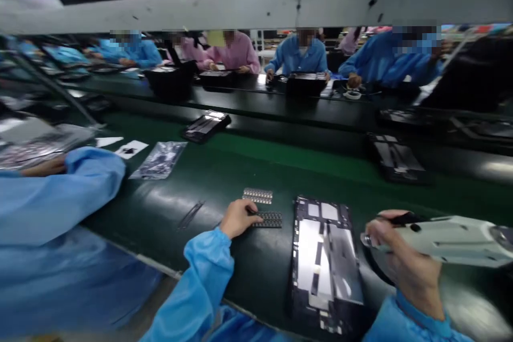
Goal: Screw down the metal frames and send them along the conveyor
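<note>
My left hand [239, 217] is closed in a pinch at the left end of a dark panel of small parts [271, 219] on the green bench. Just behind it lies a lighter panel of small parts [257, 195]. My right hand [404, 256] is wrapped round a pale electric screwdriver [452, 241], held to the right of an opened tablet-like device [310, 240]. The device lies flat between my hands, with silvery plates and a dark frame showing. Whether a loose piece sits between my left fingertips is too small to tell.
Thin dark strips [191, 215] and a clear bag of parts [159, 160] lie to the left, beside a co-worker's blue sleeve [92, 176]. More opened devices [206, 125] sit farther back. A pale beam [256, 8] crosses overhead; people work opposite.
</note>
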The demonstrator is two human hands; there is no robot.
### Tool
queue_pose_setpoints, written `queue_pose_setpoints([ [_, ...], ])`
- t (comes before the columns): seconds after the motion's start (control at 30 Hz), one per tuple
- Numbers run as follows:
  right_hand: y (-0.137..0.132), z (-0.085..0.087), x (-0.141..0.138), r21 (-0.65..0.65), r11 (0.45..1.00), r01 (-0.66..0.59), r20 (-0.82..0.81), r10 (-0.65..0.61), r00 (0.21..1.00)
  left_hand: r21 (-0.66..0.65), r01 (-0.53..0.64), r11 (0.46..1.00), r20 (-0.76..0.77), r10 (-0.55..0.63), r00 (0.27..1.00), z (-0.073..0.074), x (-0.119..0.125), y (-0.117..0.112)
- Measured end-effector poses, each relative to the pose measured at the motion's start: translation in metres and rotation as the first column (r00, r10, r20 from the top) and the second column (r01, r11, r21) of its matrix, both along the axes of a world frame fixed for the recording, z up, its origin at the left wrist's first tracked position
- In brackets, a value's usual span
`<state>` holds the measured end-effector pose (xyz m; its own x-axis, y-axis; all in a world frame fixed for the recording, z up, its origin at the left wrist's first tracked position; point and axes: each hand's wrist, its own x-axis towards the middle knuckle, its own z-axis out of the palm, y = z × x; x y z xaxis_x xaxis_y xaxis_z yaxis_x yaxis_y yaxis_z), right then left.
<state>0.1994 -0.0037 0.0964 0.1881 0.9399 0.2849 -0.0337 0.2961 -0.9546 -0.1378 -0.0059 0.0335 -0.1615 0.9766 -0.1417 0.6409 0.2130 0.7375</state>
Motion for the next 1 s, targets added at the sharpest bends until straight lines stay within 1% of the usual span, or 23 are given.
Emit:
queue_pose_setpoints([
  [0.1,0.003,-0.010,0.034,0.060,0.991,0.116,-0.107,-0.109,0.988,-0.086,0.013,0.996,0.210,0.006,0.978,-0.003,-0.005,0.004],
  [0.13,0.005,-0.016,0.041,0.073,0.984,0.161,-0.123,-0.151,0.981,-0.113,0.022,0.993,0.262,0.009,0.965,-0.003,-0.005,0.005],
  [0.17,0.006,-0.022,0.046,0.074,0.978,0.195,-0.132,-0.184,0.974,-0.128,0.033,0.991,0.274,0.003,0.962,-0.003,-0.005,0.006],
  [0.2,0.008,-0.029,0.050,0.061,0.974,0.220,-0.133,-0.211,0.969,-0.124,0.044,0.991,0.236,-0.014,0.972,-0.003,-0.004,0.005],
  [0.23,0.009,-0.035,0.051,0.045,0.970,0.241,-0.130,-0.233,0.964,-0.107,0.046,0.993,0.157,-0.029,0.987,-0.003,-0.003,0.004],
  [0.3,0.012,-0.044,0.050,0.023,0.965,0.262,-0.119,-0.258,0.959,-0.050,0.049,0.998,-0.057,-0.052,0.997,-0.004,0.001,-0.001],
  [0.37,0.014,-0.047,0.046,0.009,0.968,0.250,-0.099,-0.248,0.964,0.040,0.077,0.996,-0.247,-0.065,0.967,-0.007,0.006,-0.008],
  [0.43,0.015,-0.047,0.043,-0.014,0.973,0.229,-0.066,-0.230,0.971,0.176,0.150,0.973,-0.355,-0.080,0.931,-0.011,0.010,-0.016],
  [0.5,0.015,-0.046,0.041,-0.043,0.975,0.218,-0.043,-0.220,0.975,0.341,0.237,0.910,-0.393,-0.091,0.915,-0.015,0.014,-0.023],
  [0.57,0.014,-0.044,0.039,-0.065,0.975,0.212,-0.042,-0.215,0.976,0.461,0.295,0.837,-0.381,-0.113,0.918,-0.017,0.020,-0.028],
  [0.63,0.014,-0.044,0.038,-0.081,0.976,0.201,-0.051,-0.206,0.977,0.514,0.320,0.796,-0.356,-0.142,0.924,-0.016,0.026,-0.032],
  [0.7,0.014,-0.045,0.038,-0.090,0.977,0.194,-0.061,-0.199,0.978,0.531,0.335,0.778,-0.329,-0.175,0.928,-0.014,0.034,-0.035],
  [0.73,0.015,-0.046,0.037,-0.093,0.977,0.193,-0.064,-0.200,0.978,0.534,0.337,0.776,-0.313,-0.189,0.931,-0.013,0.038,-0.036],
  [0.8,0.015,-0.047,0.037,-0.097,0.976,0.194,-0.067,-0.201,0.977,0.514,0.324,0.795,-0.274,-0.205,0.940,-0.014,0.045,-0.038],
  [0.93,0.016,-0.048,0.034,-0.102,0.974,0.203,-0.054,-0.209,0.976,0.402,0.252,0.880,-0.177,-0.196,0.965,-0.024,0.054,-0.037],
  [1.0,0.016,-0.047,0.034,-0.102,0.972,0.210,-0.049,-0.216,0.975,0.366,0.209,0.907,-0.161,-0.159,0.974,-0.029,0.053,-0.035],
])
